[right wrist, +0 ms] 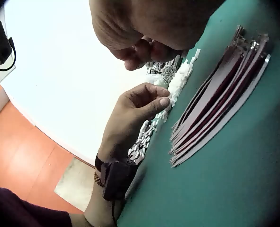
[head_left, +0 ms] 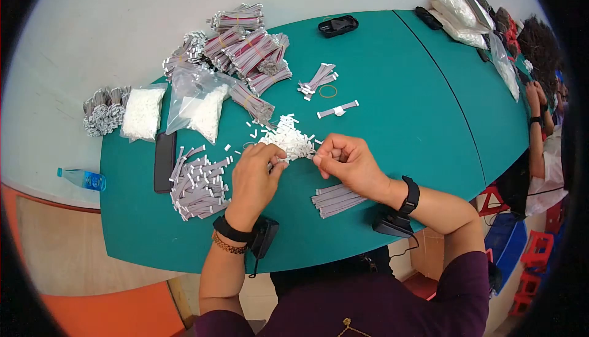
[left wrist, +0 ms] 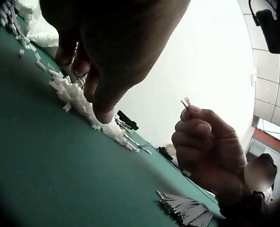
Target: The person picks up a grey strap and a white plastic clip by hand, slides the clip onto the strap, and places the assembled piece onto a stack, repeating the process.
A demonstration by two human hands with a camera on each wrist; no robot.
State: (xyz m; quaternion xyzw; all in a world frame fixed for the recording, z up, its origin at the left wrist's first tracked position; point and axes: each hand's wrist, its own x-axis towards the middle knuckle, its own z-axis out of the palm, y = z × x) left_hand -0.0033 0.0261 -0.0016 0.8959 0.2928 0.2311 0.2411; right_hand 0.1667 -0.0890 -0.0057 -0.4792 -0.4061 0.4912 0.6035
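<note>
My left hand (head_left: 253, 177) reaches over the near side of a heap of small white plastic connector housings (head_left: 287, 137). Its thumb and index fingertips stand close together with a small gap in the right wrist view, the other fingers bent behind. At the right side of the heap, my right hand (head_left: 348, 160) pinches a ribbon cable (left wrist: 186, 102) between thumb and index finger. Several thin metal-tipped wire ends stick up from that pinch in the left wrist view; the rest is hidden by the hand. Below the right hand lies a fanned stack of grey ribbon cables (right wrist: 220, 94).
Cables with white ends (head_left: 199, 183) lie left, beside a black phone (head_left: 164, 162). Bags of white connectors (head_left: 144, 113) and bundled cables (head_left: 251, 51) stand behind. A finished-looking cable (head_left: 338, 110), rubber band (head_left: 328, 91) and black tray (head_left: 338, 26) lie beyond. Another person sits far right.
</note>
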